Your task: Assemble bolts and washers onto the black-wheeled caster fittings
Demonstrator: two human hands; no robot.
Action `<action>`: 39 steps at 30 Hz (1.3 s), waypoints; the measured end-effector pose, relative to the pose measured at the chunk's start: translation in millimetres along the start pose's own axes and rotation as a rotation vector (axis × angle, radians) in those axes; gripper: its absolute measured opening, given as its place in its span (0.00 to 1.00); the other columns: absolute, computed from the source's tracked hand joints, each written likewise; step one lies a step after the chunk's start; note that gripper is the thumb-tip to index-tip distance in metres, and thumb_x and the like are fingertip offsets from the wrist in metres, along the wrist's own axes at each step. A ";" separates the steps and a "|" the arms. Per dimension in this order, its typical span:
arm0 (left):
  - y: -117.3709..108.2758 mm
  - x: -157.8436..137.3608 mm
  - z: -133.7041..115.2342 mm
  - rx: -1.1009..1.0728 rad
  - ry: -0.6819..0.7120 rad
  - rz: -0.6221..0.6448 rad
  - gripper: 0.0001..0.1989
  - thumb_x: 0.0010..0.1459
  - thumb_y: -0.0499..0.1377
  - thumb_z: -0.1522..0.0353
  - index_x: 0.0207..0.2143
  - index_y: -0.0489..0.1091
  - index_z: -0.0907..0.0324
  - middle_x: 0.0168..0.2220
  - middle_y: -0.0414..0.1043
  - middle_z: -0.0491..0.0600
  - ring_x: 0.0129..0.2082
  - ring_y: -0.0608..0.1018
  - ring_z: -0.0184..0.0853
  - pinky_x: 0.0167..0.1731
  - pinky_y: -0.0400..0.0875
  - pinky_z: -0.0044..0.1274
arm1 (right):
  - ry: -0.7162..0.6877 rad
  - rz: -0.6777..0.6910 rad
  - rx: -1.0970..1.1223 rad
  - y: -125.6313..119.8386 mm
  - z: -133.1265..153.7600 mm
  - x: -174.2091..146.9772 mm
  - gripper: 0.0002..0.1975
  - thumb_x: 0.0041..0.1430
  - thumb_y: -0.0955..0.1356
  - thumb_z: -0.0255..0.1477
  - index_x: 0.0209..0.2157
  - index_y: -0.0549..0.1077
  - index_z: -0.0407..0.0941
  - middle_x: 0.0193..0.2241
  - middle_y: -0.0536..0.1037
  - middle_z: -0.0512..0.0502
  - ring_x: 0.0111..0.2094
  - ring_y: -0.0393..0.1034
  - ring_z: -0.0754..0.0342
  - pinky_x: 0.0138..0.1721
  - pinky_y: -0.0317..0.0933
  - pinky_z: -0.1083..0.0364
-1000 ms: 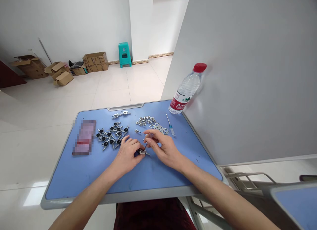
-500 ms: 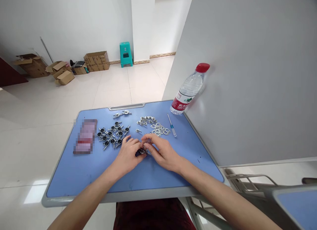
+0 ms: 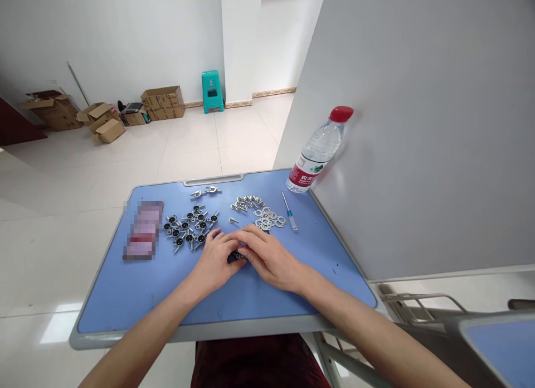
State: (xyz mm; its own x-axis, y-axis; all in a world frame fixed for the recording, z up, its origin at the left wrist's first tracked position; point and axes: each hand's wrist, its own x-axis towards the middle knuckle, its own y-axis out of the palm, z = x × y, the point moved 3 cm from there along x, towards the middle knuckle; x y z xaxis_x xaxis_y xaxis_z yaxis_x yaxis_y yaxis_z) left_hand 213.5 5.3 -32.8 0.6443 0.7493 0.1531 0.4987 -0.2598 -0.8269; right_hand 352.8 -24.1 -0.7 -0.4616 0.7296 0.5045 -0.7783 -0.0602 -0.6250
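Note:
Close together over the front middle of the blue desk [image 3: 192,299], my left hand [image 3: 217,258] and my right hand [image 3: 266,256] both have their fingers closed around a small metal part [image 3: 239,255]. Fingers cover most of that part, so its full shape is hidden. Left of my hands lies a group of small metal fittings with round black centres [image 3: 189,226]. Beyond my right hand are flat silver ring plates [image 3: 270,219] and a pile of small silver hook-like pieces [image 3: 248,203]. One loose silver piece [image 3: 233,221] lies just ahead of my fingers.
A screwdriver [image 3: 289,211] with a blue-and-clear handle lies at the right. Behind it a water bottle [image 3: 317,154] stands against the grey partition [image 3: 418,126]. Two metal brackets [image 3: 205,192] lie at the far edge; a blurred flat object [image 3: 144,230] is at the left.
My right hand has shifted slightly left and its fingers have closed in over the metal part, hiding more of it. The left hand is almost unmoved.

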 end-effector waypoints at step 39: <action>-5.3 1.3 -4.0 0.015 -0.018 0.038 0.04 0.56 0.60 0.72 0.34 0.71 0.55 0.31 0.71 0.41 0.37 0.75 0.34 0.59 0.53 0.39 | 0.160 -0.150 0.148 -28.0 -13.4 -5.4 0.09 0.65 0.62 0.26 0.45 0.68 0.47 0.33 0.75 0.47 0.34 0.69 0.54 0.37 0.66 0.54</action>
State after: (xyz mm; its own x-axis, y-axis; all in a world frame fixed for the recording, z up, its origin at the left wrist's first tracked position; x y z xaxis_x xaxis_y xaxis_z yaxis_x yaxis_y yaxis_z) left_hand 214.0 5.3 -26.1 0.6521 0.7499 0.1113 0.4651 -0.2799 -0.8398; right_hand 382.7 -17.2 6.2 -0.2726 0.8358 0.4766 -0.8920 -0.0340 -0.4507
